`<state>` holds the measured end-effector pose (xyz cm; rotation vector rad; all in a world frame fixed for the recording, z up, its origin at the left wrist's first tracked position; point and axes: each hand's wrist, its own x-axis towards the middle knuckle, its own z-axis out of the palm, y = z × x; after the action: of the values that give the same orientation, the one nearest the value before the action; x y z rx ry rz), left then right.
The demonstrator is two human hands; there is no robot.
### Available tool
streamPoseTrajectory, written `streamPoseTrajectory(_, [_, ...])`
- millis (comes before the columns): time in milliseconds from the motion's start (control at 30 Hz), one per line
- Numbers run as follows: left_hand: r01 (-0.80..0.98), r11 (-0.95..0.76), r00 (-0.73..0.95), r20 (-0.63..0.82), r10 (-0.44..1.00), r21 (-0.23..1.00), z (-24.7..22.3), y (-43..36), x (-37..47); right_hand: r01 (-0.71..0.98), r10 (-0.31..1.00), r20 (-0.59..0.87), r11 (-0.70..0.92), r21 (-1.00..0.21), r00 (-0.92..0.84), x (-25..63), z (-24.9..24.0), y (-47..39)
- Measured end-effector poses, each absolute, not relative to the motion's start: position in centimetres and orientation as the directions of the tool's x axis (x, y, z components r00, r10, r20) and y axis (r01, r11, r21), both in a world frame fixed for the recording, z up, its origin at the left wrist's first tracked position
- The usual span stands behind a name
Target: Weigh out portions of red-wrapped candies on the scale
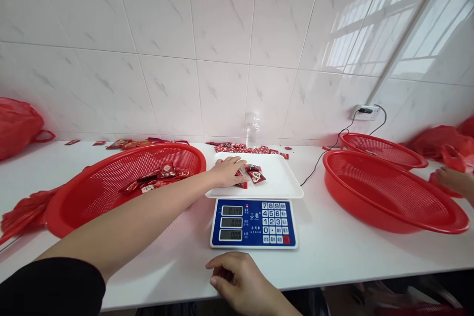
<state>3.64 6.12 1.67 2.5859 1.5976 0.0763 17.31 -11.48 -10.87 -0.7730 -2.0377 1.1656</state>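
Currently, the small glossy red packets (256, 177) with pale printing lie in a loose cluster near the middle of the rectangular white plastic tray (285, 180) atop the blue-and-white electronic scale (255, 244). One of them, bearing a pale emblem, has its long axis slanting from back left to front right, its near end pointing toward the tray's front right; another lies just behind it. A third pokes out beneath the left hand (226, 170), its axis too covered to tell. That hand reaches in from the left, palm down, fingers spread forward and rightward over the packets; whether they grasp one, I cannot tell. The right hand (240, 276) hovers near the scale's front edge, fingers loosely bent and released, thumb apart from forefinger. To the left, an oval perforated red plastic basket (70, 207) holds more dark red packets (168, 173), its long axis slanting toward the tray.
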Motion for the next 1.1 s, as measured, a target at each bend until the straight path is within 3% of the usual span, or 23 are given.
streamPoseTrajectory(200, [0.913, -0.351, 0.342, 0.083, 0.936, 0.206, 2.2, 6.6, 2.8, 0.168, 0.751, 0.257, 0.438, -0.883, -0.609, 17.4, -11.0, -11.4])
streamPoseTrajectory(300, [0.918, -0.318, 0.323, 0.020, 0.946, 0.235, 2.6, 5.5, 1.8, 0.175, 0.748, 0.251, 0.440, -0.881, -0.615, 17.5, -10.8, -11.4])
streamPoseTrajectory(433, [0.935, -0.324, 0.334, -0.055, 0.941, 0.142, 2.7, 2.9, 0.8, 0.184, 0.737, 0.265, 0.466, -0.865, -0.622, 17.5, -10.7, -11.3])
streamPoseTrajectory(633, [0.956, -0.291, 0.290, 0.035, 0.956, 0.027, 3.3, 0.8, 0.5, 0.169, 0.700, 0.390, 0.587, -0.792, -0.599, 17.6, -10.2, -11.6])
streamPoseTrajectory(733, [0.951, -0.309, 0.309, 0.044, 0.950, -0.018, 3.2, 0.6, 0.6, 0.181, 0.689, 0.515, 0.671, -0.719, -0.509, 19.2, -7.9, -10.6])
streamPoseTrajectory(833, [0.943, -0.328, 0.331, 0.053, 0.942, -0.055, 2.7, 0.8, 1.0, 0.326, 0.739, 0.584, 0.673, -0.665, -0.335, 21.5, -4.3, -7.5])
streamPoseTrajectory(900, [0.940, -0.335, 0.339, 0.073, 0.938, -0.063, 2.2, 1.2, 1.4, 0.462, 0.793, 0.551, 0.603, -0.650, -0.258, 22.8, -2.2, -4.2])
streamPoseTrajectory(1000, [0.940, -0.340, 0.342, 0.099, 0.934, -0.042, 1.4, 2.1, 1.9, 0.652, 0.911, 0.322, 0.410, -0.638, -0.258, 23.5, -0.5, 1.1])
streamPoseTrajectory(1100, [0.934, -0.357, 0.352, 0.124, 0.928, 0.017, 1.0, 2.5, 2.1, 0.693, 0.944, 0.198, 0.329, -0.641, -0.265, 22.5, -0.3, 5.0])
